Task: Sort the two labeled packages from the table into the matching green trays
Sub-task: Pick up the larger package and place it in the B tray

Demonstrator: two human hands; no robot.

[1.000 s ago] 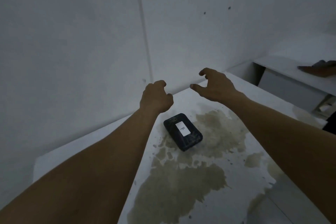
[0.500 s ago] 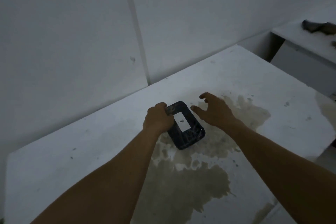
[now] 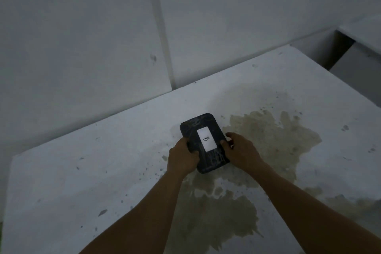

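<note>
A flat black package (image 3: 201, 128) with a white label marked "B" lies on the white table (image 3: 82, 171), near its middle. My left hand (image 3: 181, 158) grips the package's left edge, thumb on top. My right hand (image 3: 240, 150) clasps its right edge, fingers curled around the side. Both hands hold the near half of the package. No green tray and no second package are in view.
A large brownish stain (image 3: 268, 136) spreads over the table to the right of and below the package. A white wall (image 3: 103, 27) rises just behind the table. At the far right stands a lower white shelf unit (image 3: 362, 47), with a gap between it and the table.
Both hands came down from above the table and closed on the package's two sides. The view tilted down and nearer to the table.
</note>
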